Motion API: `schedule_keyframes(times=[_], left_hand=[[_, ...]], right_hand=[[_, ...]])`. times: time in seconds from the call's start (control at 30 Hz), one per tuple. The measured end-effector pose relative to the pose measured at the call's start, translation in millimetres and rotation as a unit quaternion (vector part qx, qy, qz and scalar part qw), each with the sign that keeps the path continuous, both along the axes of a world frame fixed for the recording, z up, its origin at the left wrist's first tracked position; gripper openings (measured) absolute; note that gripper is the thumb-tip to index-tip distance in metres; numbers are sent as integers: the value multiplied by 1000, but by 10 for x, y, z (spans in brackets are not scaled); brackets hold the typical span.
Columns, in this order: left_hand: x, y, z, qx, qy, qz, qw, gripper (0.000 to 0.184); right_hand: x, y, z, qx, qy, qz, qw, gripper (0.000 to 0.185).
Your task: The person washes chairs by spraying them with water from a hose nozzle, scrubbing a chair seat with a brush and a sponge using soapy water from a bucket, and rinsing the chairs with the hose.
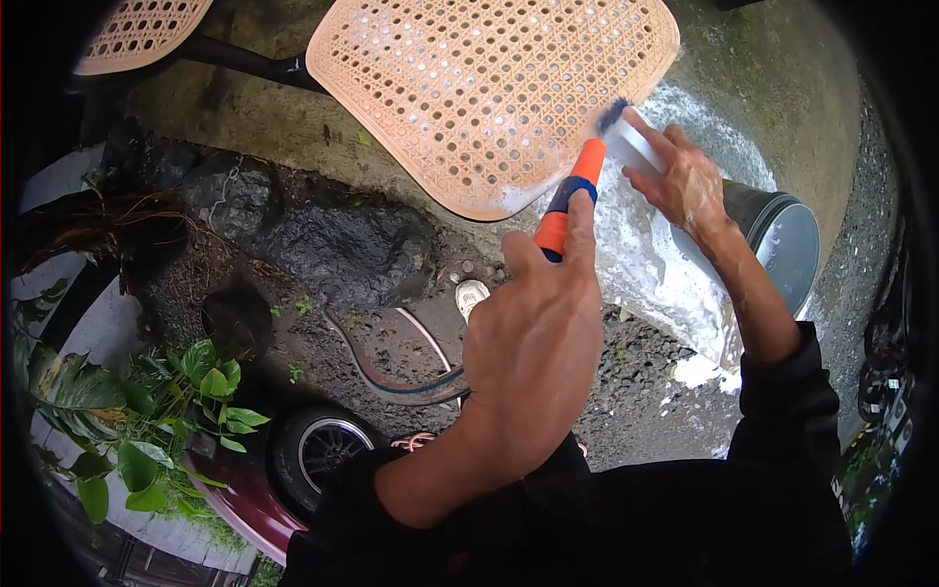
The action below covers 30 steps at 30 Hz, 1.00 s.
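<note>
In the middle, my left hand [538,323] is wrapped round an orange and blue hose nozzle [588,168], its index finger stretched along the top. The nozzle points up toward the lower right edge of a peach plastic panel with a woven, perforated pattern [489,88], which looks like a chair seat or back. At that same edge my right hand [685,181] grips a white-handled scrub brush [636,145]. Its dark bristles [612,115] are by the panel's rim and slightly blurred. Wet patches and white suds show on the panel.
White foam [650,249] spreads over the concrete. A grey bucket [802,245] stands by my right forearm. Dark rocks [342,249], a hose [401,393], leafy plants [147,470] and a small wheel [328,455] lie left and below. A second patterned panel [142,34] is at upper left.
</note>
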State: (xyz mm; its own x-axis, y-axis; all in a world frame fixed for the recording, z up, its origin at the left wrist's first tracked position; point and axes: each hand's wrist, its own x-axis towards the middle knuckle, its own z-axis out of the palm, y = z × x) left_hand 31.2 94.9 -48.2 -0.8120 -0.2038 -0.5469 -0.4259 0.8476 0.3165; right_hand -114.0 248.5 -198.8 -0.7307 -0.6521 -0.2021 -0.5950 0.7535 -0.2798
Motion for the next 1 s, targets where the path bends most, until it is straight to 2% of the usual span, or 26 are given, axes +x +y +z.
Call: schedule_keyframes(times=[0.07,0.13,0.17,0.27,0.33,0.43,0.53,0.57,0.6,0.67,0.7,0.73,0.77,0.87,0.9,0.93,1.0], left_hand=[[14,-29,5,2,19,14,1000,50],[4,-43,21,-6,-6,-1,1000,50],[-11,-59,14,-5,-3,1,1000,50],[16,-66,-27,-9,-3,-11,1000,51],[29,-77,-50,-18,30,-16,999,50],[14,-79,-80,-11,35,-8,999,48],[-1,-86,-95,-13,30,-9,999,48],[2,-89,-97,-12,31,-6,999,48],[9,-89,-94,-15,34,-8,999,48],[-9,-99,-88,-18,43,-9,999,47],[-10,-109,-87,-18,45,-9,999,48],[-3,-113,-95,-18,46,-9,999,48],[4,-115,-107,-16,43,-8,999,48],[1,-129,-147,0,38,8,999,48],[6,-148,-149,2,27,9,1000,49],[23,-168,-163,4,13,9,1000,49],[65,-227,-219,8,14,21,1000,49]], right_hand=[[-147,0,47,9,-20,-19,1000,65],[-251,-40,98,32,-19,-92,995,65],[-147,-42,93,29,-7,-45,999,66],[-77,3,91,67,-30,-3,997,66],[-167,-31,128,59,-39,-40,997,67],[-43,-107,190,76,-56,41,995,66],[-331,-28,143,78,-62,24,995,65],[-474,30,86,55,-48,-33,997,65],[-577,50,47,58,-46,-31,997,65],[-722,62,2,-28,69,-175,982,74],[-711,2,7,-27,69,-172,982,74],[-666,-86,-8,-175,-10,-272,946,79],[-601,-178,-19,-313,-90,-365,872,85],[-411,-519,-220,-277,-109,-327,897,81],[-437,-596,-291,-227,-58,-335,913,79],[-522,-653,-293,-225,-63,-335,913,79],[-755,-714,-229,-178,27,-411,894,78]])
